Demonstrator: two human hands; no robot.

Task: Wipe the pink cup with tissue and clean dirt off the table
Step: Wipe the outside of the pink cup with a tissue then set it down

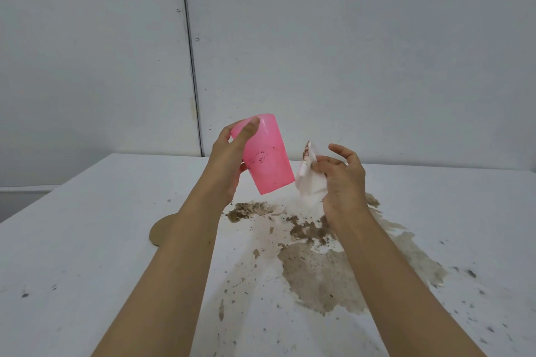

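While hands grip pink cup [266,153] and tissue [311,182] (soiled), dirt [316,266] covers table [87,240].

Viewpoint: head-worn wide-angle camera, the only view.
Facing: forward and down across the white surface [87,240] toward a grey wall [348,38].
Nearness: close, at forearm reach.

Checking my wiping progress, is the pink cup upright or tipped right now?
Tipped: the left hand holds the pink cup off the table, slanted, dirt specks on its side.
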